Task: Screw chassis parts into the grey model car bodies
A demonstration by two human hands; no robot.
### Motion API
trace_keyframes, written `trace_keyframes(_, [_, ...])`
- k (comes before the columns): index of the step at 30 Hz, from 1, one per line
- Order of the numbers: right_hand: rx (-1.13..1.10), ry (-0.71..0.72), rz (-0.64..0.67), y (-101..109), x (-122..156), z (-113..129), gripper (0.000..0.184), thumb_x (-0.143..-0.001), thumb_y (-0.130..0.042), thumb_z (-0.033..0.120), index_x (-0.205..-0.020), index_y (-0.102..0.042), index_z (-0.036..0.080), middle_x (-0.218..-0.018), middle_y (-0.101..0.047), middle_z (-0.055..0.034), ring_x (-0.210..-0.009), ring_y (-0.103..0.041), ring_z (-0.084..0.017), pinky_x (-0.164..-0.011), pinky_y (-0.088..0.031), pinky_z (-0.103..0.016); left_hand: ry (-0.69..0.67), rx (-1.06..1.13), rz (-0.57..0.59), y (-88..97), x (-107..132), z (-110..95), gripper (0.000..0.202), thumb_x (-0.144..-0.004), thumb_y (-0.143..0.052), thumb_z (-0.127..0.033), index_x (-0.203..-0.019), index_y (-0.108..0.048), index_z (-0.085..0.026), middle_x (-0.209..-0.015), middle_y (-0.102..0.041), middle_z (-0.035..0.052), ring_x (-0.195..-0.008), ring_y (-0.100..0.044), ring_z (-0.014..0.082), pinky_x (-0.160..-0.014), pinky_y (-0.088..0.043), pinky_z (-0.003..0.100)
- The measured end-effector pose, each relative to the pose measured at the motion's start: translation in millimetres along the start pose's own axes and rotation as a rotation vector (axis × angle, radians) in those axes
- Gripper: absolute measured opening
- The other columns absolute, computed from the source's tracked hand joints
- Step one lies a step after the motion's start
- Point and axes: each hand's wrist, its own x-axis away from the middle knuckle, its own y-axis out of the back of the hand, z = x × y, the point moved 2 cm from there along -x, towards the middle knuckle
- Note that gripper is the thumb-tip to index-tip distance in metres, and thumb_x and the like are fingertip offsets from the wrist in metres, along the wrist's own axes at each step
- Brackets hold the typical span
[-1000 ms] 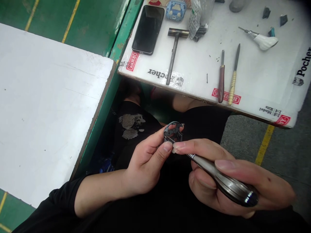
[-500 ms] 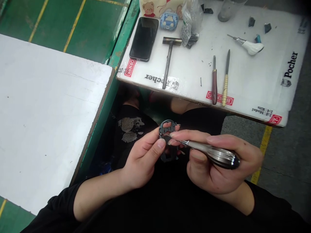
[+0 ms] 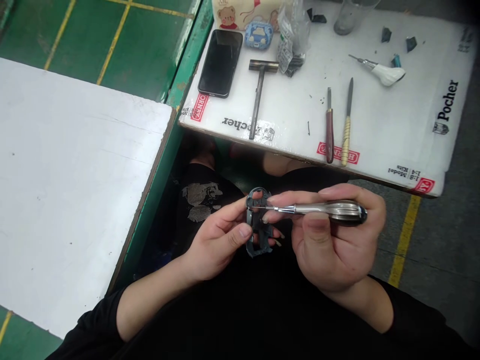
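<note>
Above my lap, my left hand [image 3: 219,237] pinches a dark grey plastic part [image 3: 250,216] with rounded ends and cut-out openings. Thumb and fingers grip its left edge, and other fingertips show behind it and through its gaps. My right hand [image 3: 339,245] holds a slim-tipped hand tool with a ribbed metal handle [image 3: 332,210], lying nearly level. Its thin tip reaches the upper part of the grey piece; whether it touches the plastic I cannot tell.
On the foam-covered table [image 3: 288,110] lie a phone [image 3: 220,62], a T-shaped metal tool [image 3: 258,95], a red-handled blade [image 3: 330,130], a file [image 3: 347,125], a white-handled tool [image 3: 382,72], a plastic bag [image 3: 294,37] and dark scraps [image 3: 411,44]. A white board [image 3: 82,165] is at left.
My right hand has turned the tool from a slant to nearly level, its handle end rising. The grey part has tilted, showing more of its lower half.
</note>
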Motion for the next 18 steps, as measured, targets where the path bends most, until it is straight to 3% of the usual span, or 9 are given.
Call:
trace_keyframes(6, [-0.097,-0.110,0.004,-0.5,0.0,-7.6,0.019,-0.117,-0.071,0.039,-0.131,-0.058,0.040,-0.117,-0.090,-0.0029,-0.080,-0.086,-0.028,-0.061,-0.072,-0.044,0.082,0.127,-0.032,3.1,-6.4,-0.6,0.073,-0.095,-0.100,-0.033,-0.161,-0.069,-0.034,-0.124,-0.076,0.0070,-0.100,-0.077,0.0199,-0.087,-0.073,0.035])
trace_keyframes(10, [-0.185,-0.255,0.059,1.6,-3.8,-16.9,0.018,-0.117,-0.072,0.043,-0.128,-0.058,0.038,-0.115,-0.089,-0.0007,-0.086,-0.087,-0.026,-0.067,-0.073,-0.042,0.176,0.161,-0.021,1.6,-5.9,-1.6,0.069,-0.097,-0.097,-0.031,-0.160,-0.069,-0.033,-0.118,-0.067,0.0040,-0.089,-0.066,0.0143,-0.082,-0.072,0.036])
trace_keyframes(15, [-0.147,-0.360,0.043,8.2,-7.8,-21.5,0.031,-0.112,-0.078,0.053,-0.124,-0.057,0.034,-0.107,-0.089,-0.0010,-0.081,-0.084,-0.023,-0.075,-0.071,-0.040,0.234,0.183,-0.026,4.0,-0.8,-0.4,0.070,-0.098,-0.095,-0.028,-0.159,-0.067,-0.047,-0.113,-0.057,-0.0002,-0.083,-0.056,0.0105,-0.073,-0.061,0.026])
trace_keyframes(18, [-0.078,-0.287,-0.023,11.0,-8.6,-20.0,0.028,-0.111,-0.078,0.051,-0.123,-0.059,0.034,-0.104,-0.089,-0.0021,-0.076,-0.081,-0.024,-0.074,-0.068,-0.043,0.227,0.175,-0.048,5.8,0.7,-1.6,0.071,-0.096,-0.095,-0.026,-0.157,-0.068,-0.047,-0.109,-0.053,-0.0009,-0.082,-0.053,0.0112,-0.073,-0.058,0.026])
